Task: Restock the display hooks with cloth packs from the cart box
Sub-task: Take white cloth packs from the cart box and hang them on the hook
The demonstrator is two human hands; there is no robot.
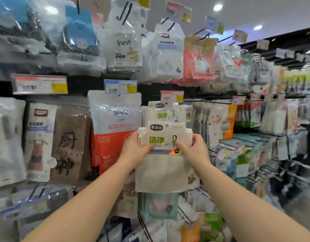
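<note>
A cream cloth pack (162, 170) with a green-lettered header card is held up in front of the display. My left hand (135, 148) grips its left edge at the card, and my right hand (194, 151) grips its right edge. Just behind and above it hangs a matching cloth pack (165, 113) on a hook under a pink price tag (171, 96). The held pack's hang hole sits below that hook's tip. The cart box is out of view.
A red-and-white pack (114, 130) hangs to the left, beside a brown towel (70, 144). Rows of hanging goods fill the hooks above, below and to the right. An aisle floor (301, 203) shows at the lower right.
</note>
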